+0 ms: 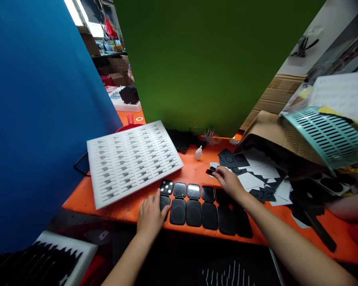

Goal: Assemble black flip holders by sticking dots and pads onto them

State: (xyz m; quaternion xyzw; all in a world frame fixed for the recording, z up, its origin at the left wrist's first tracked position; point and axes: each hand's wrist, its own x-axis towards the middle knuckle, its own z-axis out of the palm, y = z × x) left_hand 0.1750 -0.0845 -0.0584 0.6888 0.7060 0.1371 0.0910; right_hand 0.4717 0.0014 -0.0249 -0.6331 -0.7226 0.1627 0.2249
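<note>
A row of opened black compact-like cases (193, 213) lies along the front edge of the orange table. Several have shiny, mirror-like upper halves (193, 191). The leftmost case (166, 187) differs, with pale dots on its upper half. My left hand (150, 212) rests against that case, fingers stretched out, thumb over its lower half. Beyond the right part of the row, my right hand (226, 180) is closed in a pinch on a small flat black piece (210, 172). Behind it stands a small white dropper bottle (198, 153).
A white foam tray (134, 163) with rows of slots lies tilted at left. Black and white sheet scraps (256, 174) spill from a cardboard box (262, 127) at right, beside a teal basket (328, 131). A green panel (209, 63) rises behind, a blue one (41, 111) at left.
</note>
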